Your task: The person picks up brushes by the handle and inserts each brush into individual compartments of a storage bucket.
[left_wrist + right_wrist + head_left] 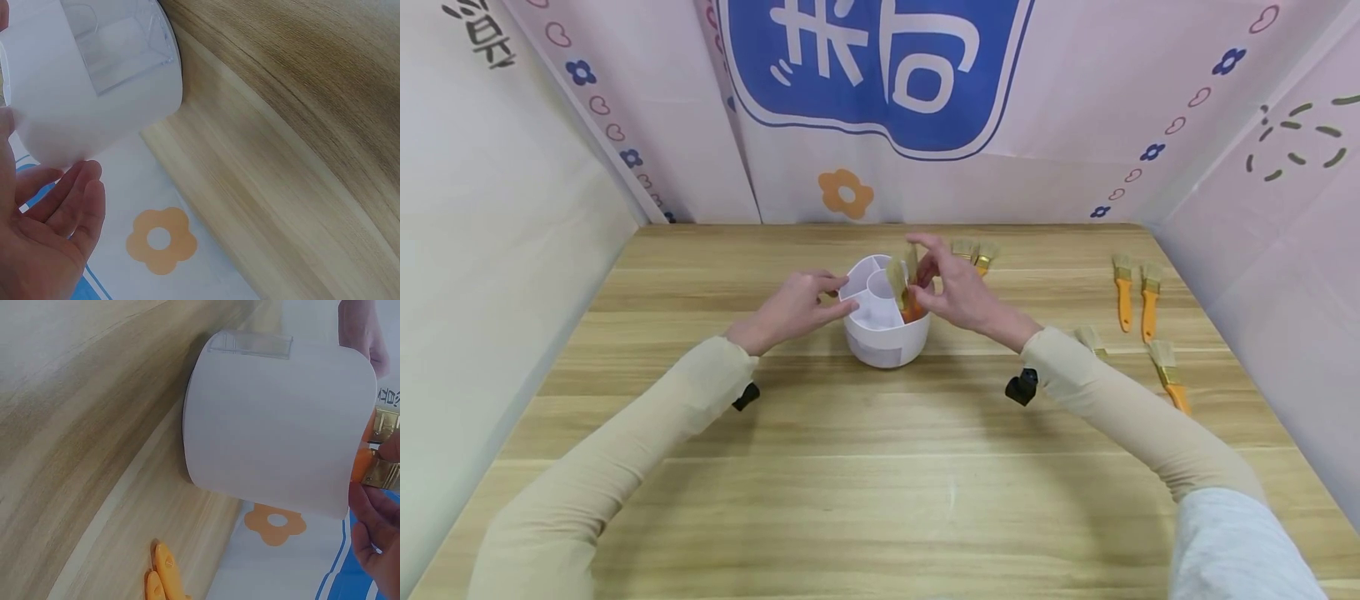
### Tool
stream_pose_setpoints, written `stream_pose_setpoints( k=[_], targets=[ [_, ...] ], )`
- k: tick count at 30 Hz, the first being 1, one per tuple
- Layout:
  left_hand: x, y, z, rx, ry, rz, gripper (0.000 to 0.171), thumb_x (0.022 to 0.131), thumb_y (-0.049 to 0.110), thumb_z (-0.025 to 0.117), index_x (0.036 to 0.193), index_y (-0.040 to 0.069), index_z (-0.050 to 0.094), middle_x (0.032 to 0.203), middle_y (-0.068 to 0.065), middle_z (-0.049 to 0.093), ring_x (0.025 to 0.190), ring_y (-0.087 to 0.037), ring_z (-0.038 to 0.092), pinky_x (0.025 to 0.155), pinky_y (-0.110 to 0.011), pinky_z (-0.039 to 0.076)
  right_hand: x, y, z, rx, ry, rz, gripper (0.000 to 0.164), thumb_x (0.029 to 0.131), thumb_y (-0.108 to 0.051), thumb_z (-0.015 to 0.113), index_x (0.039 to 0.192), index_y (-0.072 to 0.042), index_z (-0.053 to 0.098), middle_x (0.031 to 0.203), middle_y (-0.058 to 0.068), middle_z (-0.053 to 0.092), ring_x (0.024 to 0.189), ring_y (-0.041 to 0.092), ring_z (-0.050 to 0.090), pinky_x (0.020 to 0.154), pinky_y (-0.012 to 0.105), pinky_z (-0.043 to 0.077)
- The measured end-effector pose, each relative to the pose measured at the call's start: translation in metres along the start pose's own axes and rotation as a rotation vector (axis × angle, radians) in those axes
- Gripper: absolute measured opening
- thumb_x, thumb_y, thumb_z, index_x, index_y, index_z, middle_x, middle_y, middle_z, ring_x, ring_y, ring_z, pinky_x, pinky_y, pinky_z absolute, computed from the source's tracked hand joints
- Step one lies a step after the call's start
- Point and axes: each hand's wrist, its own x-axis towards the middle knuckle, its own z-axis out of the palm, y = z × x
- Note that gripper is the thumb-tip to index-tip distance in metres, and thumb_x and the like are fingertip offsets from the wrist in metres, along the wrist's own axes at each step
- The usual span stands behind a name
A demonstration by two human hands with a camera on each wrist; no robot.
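A white round organizer point(880, 343) with several compartments stands on the wooden table. At its left side my left hand point(792, 310) holds the rim, thumb toward the front and fingers farther back. In the left wrist view its curved fingertips point(92, 170) touch the organizer's white wall point(119, 112). Over the right compartment, my right hand point(964, 292) pinches a paintbrush point(382, 473) by its gold metal band, bristles up. Beside it another paintbrush point(385, 425) stands in the same compartment. Their orange handles go down behind the wall, so the lower ends are hidden.
Behind my right hand lie two paintbrushes point(984, 257). Farther right are two more upright-lying brushes point(1123, 292), a tilted brush point(1167, 371) and one partly under my sleeve point(1088, 337). A printed curtain point(1045, 192) borders the table's back edge.
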Motion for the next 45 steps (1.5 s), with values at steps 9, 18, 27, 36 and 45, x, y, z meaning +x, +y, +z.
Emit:
stream_pose_setpoints(
  k=[9, 18, 27, 36, 45],
  targets=[
    [-0.001, 0.002, -0.001, -0.007, 0.004, 0.0, 0.053, 0.09, 0.034, 0.061, 0.127, -0.003, 0.055, 0.122, -0.022, 0.062, 0.105, -0.031, 0.063, 0.083, -0.04, 0.056, 0.0, 0.002, 0.0, -0.005, 0.0, -0.027, 0.062, 0.079, 0.0, 0.064, 0.132, -0.008, 0.034, 0.078, 0.013, 0.062, 0.067, 0.021, 0.059, 0.061, 0.032, 0.052],
    [0.0, 0.001, 0.001, -0.004, 0.006, 0.001, 0.053, 0.09, 0.034, 0.06, 0.127, -0.003, 0.055, 0.121, -0.022, 0.062, 0.104, -0.03, 0.064, 0.083, -0.04, 0.056, 0.0, 0.002, 0.001, -0.021, -0.011, -0.046, 0.062, 0.08, -0.001, 0.066, 0.133, -0.005, 0.034, 0.08, 0.014, 0.063, 0.071, 0.022, 0.061, 0.062, 0.034, 0.054],
    [-0.001, -0.001, 0.005, 0.005, 0.027, 0.04, 0.051, 0.092, 0.031, 0.057, 0.129, -0.004, 0.053, 0.118, -0.021, 0.064, 0.101, -0.029, 0.065, 0.08, -0.039, 0.057, -0.002, 0.005, 0.003, -0.017, -0.017, -0.059, 0.065, 0.08, 0.0, 0.064, 0.137, -0.003, 0.032, 0.082, 0.014, 0.063, 0.07, 0.021, 0.06, 0.062, 0.037, 0.054],
    [0.0, 0.003, 0.007, 0.026, 0.002, 0.005, 0.058, 0.091, 0.039, 0.057, 0.132, -0.002, 0.05, 0.125, -0.024, 0.059, 0.107, -0.031, 0.062, 0.089, -0.042, 0.054, -0.005, 0.009, -0.002, 0.008, 0.01, -0.033, 0.065, 0.081, 0.0, 0.063, 0.139, -0.002, 0.033, 0.086, 0.015, 0.061, 0.072, 0.022, 0.061, 0.069, 0.035, 0.054],
    [-0.002, -0.001, 0.008, 0.015, 0.017, 0.0, 0.061, 0.089, 0.037, 0.061, 0.133, -0.002, 0.048, 0.121, -0.022, 0.061, 0.105, -0.029, 0.062, 0.086, -0.042, 0.054, -0.029, 0.038, -0.04, -0.194, 0.074, 0.219, 0.049, 0.086, -0.002, 0.057, 0.132, 0.002, 0.043, 0.09, 0.018, 0.062, 0.078, 0.028, 0.063, 0.066, 0.035, 0.055]
  ],
)
